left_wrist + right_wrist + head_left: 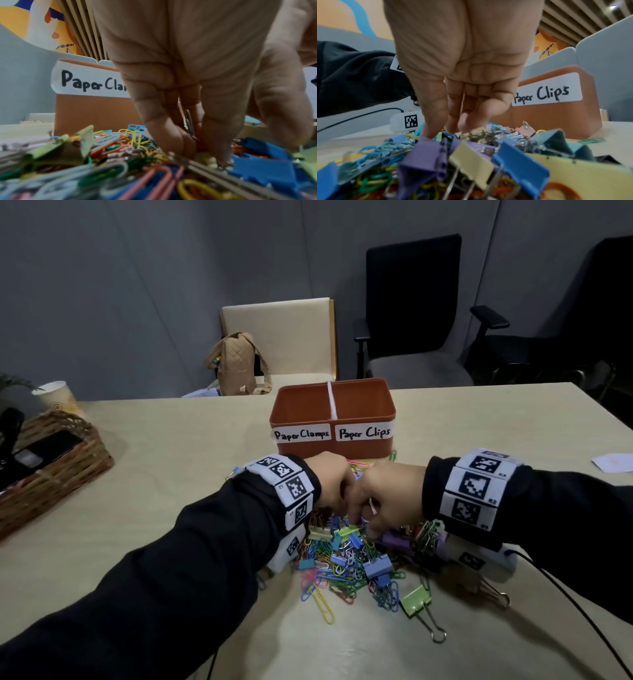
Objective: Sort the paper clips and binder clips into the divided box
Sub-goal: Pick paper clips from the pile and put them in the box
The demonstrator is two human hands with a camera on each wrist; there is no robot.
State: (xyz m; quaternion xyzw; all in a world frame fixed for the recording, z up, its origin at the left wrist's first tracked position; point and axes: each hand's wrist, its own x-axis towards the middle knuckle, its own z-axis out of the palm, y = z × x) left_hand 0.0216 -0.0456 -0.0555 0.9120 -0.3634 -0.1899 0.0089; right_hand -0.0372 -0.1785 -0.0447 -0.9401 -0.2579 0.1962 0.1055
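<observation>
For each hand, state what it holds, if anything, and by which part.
Left hand: a metal clip pinched between its fingers, grip point hidden. Right hand: fingertips in the clip pile; any hold cannot be told.

Bench (171, 440) matt pale laminate; box (363, 405) smooth matt plastic, paper labels (363, 432); binder clips (412, 599) painted metal, bare wire handles; basket (68, 470) rough wicker.

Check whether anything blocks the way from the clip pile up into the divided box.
Nothing visible does. The pile of clips lies on the table directly in front of the orange box, whose top is open. Both the left hand and right hand are already down in the pile.
</observation>
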